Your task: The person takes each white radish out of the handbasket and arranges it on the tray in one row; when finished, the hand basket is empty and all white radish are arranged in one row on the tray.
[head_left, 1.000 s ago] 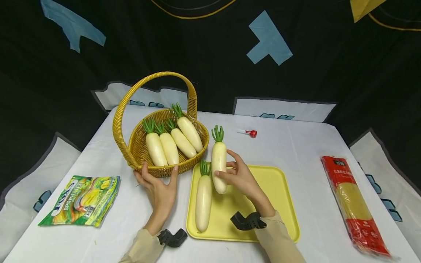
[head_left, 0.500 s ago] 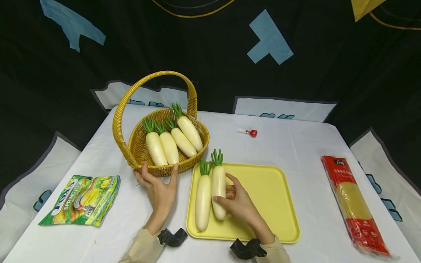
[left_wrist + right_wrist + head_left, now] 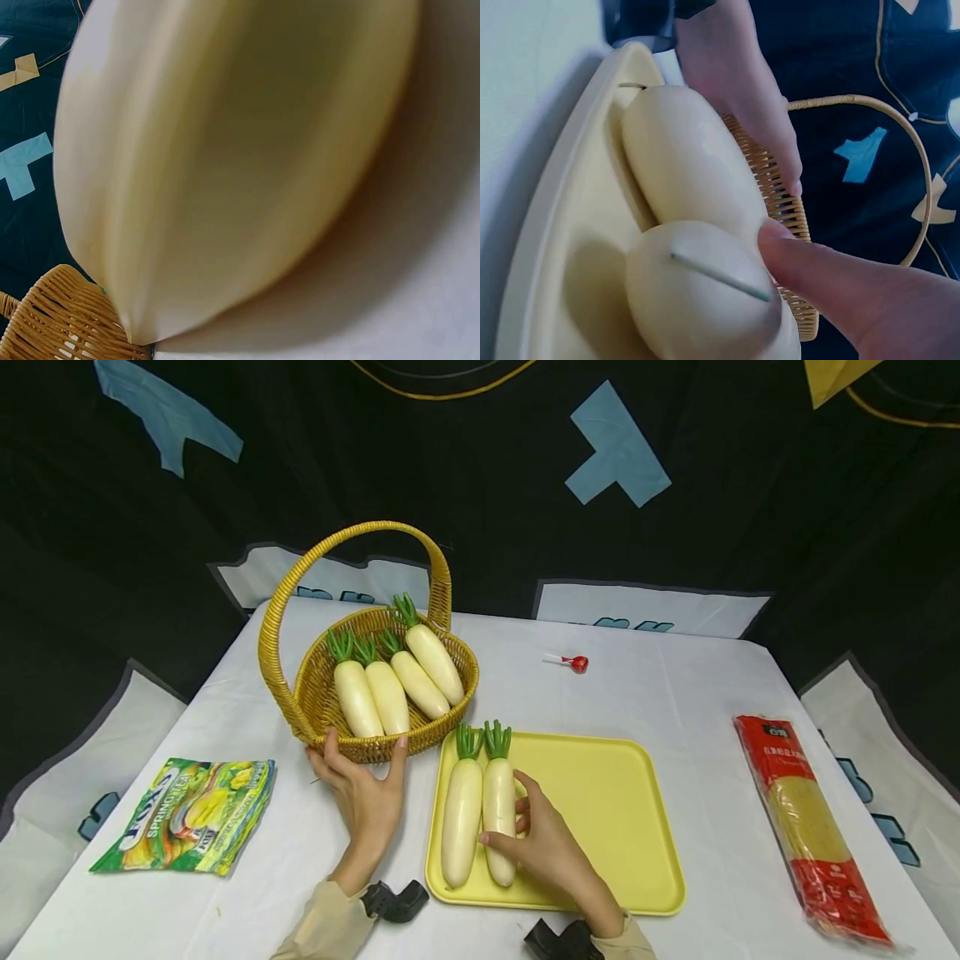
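Note:
Two white radishes with green tops lie side by side on the yellow tray (image 3: 600, 827). My right hand (image 3: 551, 843) holds the right-hand radish (image 3: 498, 810), thumb on its upper side and fingers along its right side. Close to its left lies the other radish (image 3: 461, 827). My left hand (image 3: 367, 802) rests with spread fingers against the near rim of the wicker basket (image 3: 427, 739). Several radishes (image 3: 390, 697) lie in the basket. In the right wrist view my thumb (image 3: 810, 266) presses on a radish. A blurred pale shape (image 3: 225, 172) fills most of the left wrist view.
A green and yellow candy bag (image 3: 191, 817) lies at the left of the white-covered table. Behind the tray is a red lollipop (image 3: 577, 664). A long red and yellow packet (image 3: 813, 831) lies at the right. The basket's tall handle (image 3: 277, 610) arches up.
My right hand has brought the radish toward me and lowered it onto the tray, alongside the other one. My left hand has stayed at the basket rim.

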### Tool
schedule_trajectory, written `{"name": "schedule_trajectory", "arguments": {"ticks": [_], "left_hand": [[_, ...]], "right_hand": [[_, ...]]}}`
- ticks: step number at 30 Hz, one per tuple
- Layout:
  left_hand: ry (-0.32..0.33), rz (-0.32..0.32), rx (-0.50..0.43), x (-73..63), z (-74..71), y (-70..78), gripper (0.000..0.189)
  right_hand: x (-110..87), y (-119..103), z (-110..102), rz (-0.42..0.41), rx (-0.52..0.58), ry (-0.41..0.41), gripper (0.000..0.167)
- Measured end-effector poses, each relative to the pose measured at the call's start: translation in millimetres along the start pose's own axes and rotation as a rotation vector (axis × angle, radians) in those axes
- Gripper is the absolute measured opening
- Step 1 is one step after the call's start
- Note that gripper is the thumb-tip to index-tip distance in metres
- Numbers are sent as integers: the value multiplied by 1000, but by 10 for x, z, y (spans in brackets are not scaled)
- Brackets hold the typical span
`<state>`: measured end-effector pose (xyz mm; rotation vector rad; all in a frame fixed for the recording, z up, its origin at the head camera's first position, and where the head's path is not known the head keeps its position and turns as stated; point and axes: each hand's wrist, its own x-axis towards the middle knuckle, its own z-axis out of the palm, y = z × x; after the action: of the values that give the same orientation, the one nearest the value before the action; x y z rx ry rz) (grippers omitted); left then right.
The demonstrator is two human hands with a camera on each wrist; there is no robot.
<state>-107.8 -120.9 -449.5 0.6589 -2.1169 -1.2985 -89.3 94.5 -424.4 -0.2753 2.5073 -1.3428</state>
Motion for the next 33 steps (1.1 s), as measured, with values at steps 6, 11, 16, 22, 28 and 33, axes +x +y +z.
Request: {"name": "schedule_trajectory", "arguments": {"ticks": [6, 11, 16, 22, 28, 33], "left_hand": [[-4, -5, -6, 1, -6, -3, 89], [-1, -7, -2, 1, -2, -10, 89], [-4, -10, -5, -3, -4, -5, 90], [-1, -5, -5, -1, -4, 0, 89], [0, -5, -1, 1, -5, -8, 89], [-9, -12, -4, 5, -1, -7, 89]], "right_hand": [[7, -19, 24, -1, -49, 50, 78], [18, -12, 11, 5, -29, 45, 75], [52, 7, -32, 5, -61, 47, 75], [102, -3, -89, 6, -56, 51, 74], [169, -66, -146, 2, -37, 59, 73], [296, -130, -218, -10, -26, 62, 72]]}}
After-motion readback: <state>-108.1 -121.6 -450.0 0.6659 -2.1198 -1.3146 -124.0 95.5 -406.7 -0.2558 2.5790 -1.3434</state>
